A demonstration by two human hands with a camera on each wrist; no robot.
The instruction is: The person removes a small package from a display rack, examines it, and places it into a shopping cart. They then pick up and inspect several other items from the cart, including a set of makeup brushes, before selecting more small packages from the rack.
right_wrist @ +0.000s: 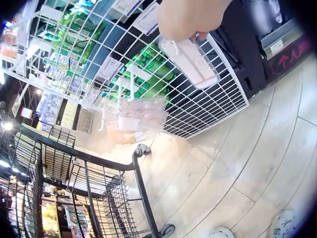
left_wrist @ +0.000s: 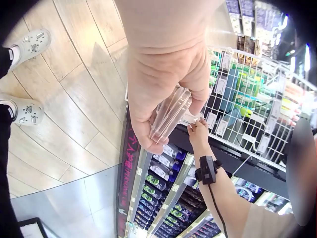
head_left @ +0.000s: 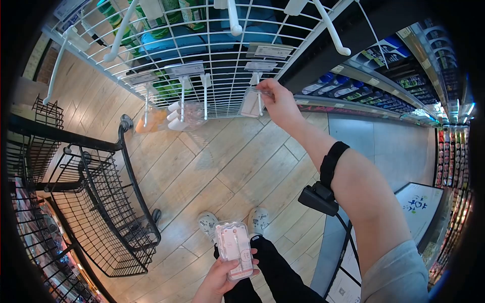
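My left hand (head_left: pixel 221 276) grips a clear plastic blister pack (head_left: pixel 235 245) with a pale pink card inside, low in front of my legs. In the left wrist view its fingers and thumb close round the pack's edges (left_wrist: pixel 171 115). Up at the white wire rack (head_left: pixel 222 103), my right hand (head_left: pixel 284 105) pinches the top of a similar clear pack (head_left: pixel 249 103), which is at a display hook (head_left: pixel 261 103). The right wrist view shows this pack (right_wrist: pixel 194 64) hanging against the grid, its upper end partly hidden by the hand.
Other packs (head_left: pixel 187 116) hang on hooks to the left. White hooks (head_left: pixel 333 30) jut out from the rack above. A black wire shopping cart (head_left: pixel 108 212) stands on the left. Shelves of packaged goods (head_left: pixel 353 91) line the right, beside a low board (head_left: pixel 417 207).
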